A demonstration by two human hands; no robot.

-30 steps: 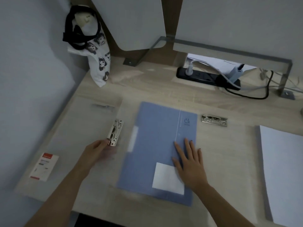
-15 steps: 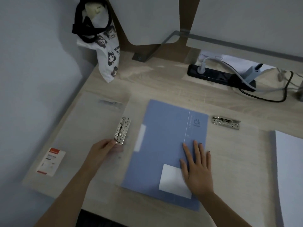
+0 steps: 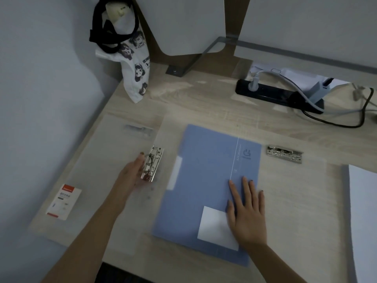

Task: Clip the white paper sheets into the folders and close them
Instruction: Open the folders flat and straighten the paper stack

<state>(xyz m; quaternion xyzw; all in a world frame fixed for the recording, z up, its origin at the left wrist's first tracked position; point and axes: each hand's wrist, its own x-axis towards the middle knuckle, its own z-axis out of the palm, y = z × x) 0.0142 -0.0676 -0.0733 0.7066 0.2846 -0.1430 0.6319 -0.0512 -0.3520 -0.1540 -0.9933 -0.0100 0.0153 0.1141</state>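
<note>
A closed blue folder (image 3: 206,180) lies flat in the middle of the desk, a white label near its bottom edge. My right hand (image 3: 247,213) rests flat on its lower right part, fingers straight. My left hand (image 3: 130,176) grips the lower end of a metal clip (image 3: 152,163) mounted on a clear open folder (image 3: 114,160) lying to the left. A second metal clip (image 3: 284,153) sits on another clear folder (image 3: 295,201) right of the blue one. A stack of white paper (image 3: 363,217) lies at the right edge.
A printed tote bag (image 3: 130,56) leans at the back left. A black power strip (image 3: 279,96) with cables runs along the back right. A small white and red box (image 3: 64,202) lies near the desk's left front edge. Grey panels stand behind.
My left hand has slid up along the clip on the clear folder and now grips it. My right hand stays flat on the blue folder. The camera view shifted left.
</note>
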